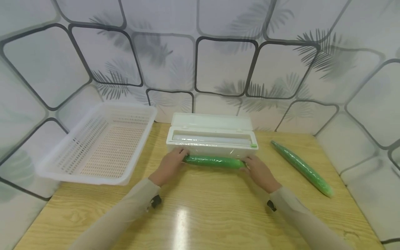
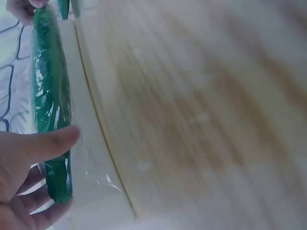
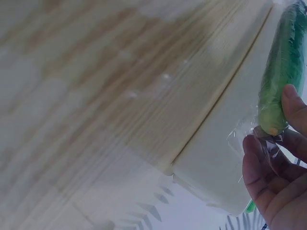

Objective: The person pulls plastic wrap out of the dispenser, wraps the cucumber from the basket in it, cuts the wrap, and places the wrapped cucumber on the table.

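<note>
A green cucumber [image 1: 215, 161] with clear plastic film about it lies crosswise in front of a white cling film dispenser [image 1: 212, 151]. My left hand [image 1: 173, 163] holds its darker end; in the left wrist view the thumb lies across the cucumber [image 2: 50, 91] and the fingers curl behind. At the paler end, my right hand [image 1: 257, 172] grips the cucumber, with loose film [image 3: 272, 147] bunched between its fingers in the right wrist view. The dispenser's lid [image 1: 212, 121] stands raised, and a roll of film [image 1: 212, 139] shows inside.
Another film-wrapped cucumber [image 1: 302, 168] lies slantwise on the wooden table [image 1: 206, 215] at the right. A white plastic basket [image 1: 137, 152] with slotted walls stands at the left. Behind the table rises a patterned wall [image 1: 225, 66].
</note>
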A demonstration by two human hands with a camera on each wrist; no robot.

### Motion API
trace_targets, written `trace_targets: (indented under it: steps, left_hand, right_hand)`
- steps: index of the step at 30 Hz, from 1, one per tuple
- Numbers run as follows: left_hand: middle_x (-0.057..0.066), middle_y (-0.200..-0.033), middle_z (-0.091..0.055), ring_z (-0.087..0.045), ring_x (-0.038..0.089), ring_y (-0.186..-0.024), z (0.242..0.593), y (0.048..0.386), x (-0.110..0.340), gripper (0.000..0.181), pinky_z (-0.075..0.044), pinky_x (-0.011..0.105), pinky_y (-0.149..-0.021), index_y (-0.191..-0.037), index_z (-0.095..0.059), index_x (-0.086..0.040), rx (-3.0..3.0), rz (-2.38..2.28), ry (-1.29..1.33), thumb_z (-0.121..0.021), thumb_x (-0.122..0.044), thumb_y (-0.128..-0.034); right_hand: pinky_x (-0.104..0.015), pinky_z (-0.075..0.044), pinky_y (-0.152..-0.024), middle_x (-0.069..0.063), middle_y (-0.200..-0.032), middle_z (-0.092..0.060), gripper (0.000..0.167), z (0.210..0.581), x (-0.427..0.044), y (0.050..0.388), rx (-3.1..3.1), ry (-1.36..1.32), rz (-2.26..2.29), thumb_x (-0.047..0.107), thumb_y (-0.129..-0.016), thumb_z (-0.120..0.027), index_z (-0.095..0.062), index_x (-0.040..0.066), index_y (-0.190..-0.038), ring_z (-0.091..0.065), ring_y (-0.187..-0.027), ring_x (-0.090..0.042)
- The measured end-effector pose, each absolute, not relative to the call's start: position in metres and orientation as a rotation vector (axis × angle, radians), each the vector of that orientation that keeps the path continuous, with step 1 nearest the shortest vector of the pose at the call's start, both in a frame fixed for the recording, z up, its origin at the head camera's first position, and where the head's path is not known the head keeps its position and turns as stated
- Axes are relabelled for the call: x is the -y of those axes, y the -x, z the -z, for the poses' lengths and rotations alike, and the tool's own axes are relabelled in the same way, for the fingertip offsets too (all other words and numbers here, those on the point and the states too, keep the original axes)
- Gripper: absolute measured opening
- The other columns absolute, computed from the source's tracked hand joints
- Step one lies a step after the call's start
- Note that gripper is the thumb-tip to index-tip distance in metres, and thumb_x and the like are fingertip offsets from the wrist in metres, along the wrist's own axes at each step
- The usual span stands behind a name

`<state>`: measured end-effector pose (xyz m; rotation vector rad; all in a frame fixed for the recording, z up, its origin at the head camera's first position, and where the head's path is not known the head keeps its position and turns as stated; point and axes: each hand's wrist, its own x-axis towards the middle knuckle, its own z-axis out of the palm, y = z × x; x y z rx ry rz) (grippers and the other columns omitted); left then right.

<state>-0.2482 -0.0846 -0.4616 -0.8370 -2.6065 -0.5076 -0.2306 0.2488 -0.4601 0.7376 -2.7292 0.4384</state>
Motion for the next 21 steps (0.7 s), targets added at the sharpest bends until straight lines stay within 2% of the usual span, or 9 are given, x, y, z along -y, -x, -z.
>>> trace_targets:
  steps: [6,11,15,21]
  left_hand:
    - [0.014,-0.113,-0.06,-0.061,0.029,-0.102,0.46,0.253,0.093,0.046,-0.056,0.039,-0.08,-0.118,-0.058,-0.016,2.685,0.561,0.818,-0.065,0.008,-0.0789]
    - [0.015,-0.109,-0.064,-0.063,0.029,-0.102,0.456,0.255,0.101,0.031,-0.054,0.039,-0.089,-0.111,-0.057,-0.005,2.722,0.711,0.836,-0.065,0.002,-0.0815]
    - [0.011,-0.107,-0.067,-0.063,0.026,-0.102,0.451,0.258,0.108,0.026,-0.051,0.038,-0.094,-0.109,-0.062,-0.002,2.729,0.846,0.894,-0.065,-0.003,-0.0832]
    - [0.017,-0.105,-0.059,-0.06,0.028,-0.097,0.446,0.261,0.112,0.027,-0.054,0.035,-0.087,-0.113,-0.065,0.001,2.758,0.861,0.943,-0.06,-0.002,-0.0867]
  right_hand:
    - [-0.039,-0.054,-0.086,-0.013,-0.102,-0.063,0.034,0.46,-0.25,0.239,2.755,-0.766,-0.48,0.014,-0.082,-0.068,-0.061,-0.004,-0.11,-0.062,-0.096,-0.027]
    - [-0.04,-0.055,-0.081,-0.015,-0.103,-0.064,0.031,0.458,-0.251,0.242,2.769,-0.738,-0.679,0.009,-0.086,-0.064,-0.055,-0.003,-0.113,-0.063,-0.091,-0.026]
    - [-0.035,-0.056,-0.072,-0.016,-0.101,-0.062,0.037,0.458,-0.253,0.244,2.762,-0.713,-0.779,0.001,-0.082,-0.068,-0.054,-0.002,-0.116,-0.063,-0.081,-0.023]
    - [-0.035,-0.057,-0.075,-0.019,-0.106,-0.06,0.041,0.455,-0.253,0.245,2.756,-0.695,-0.751,-0.009,-0.077,-0.067,-0.057,-0.003,-0.116,-0.063,-0.083,-0.025]
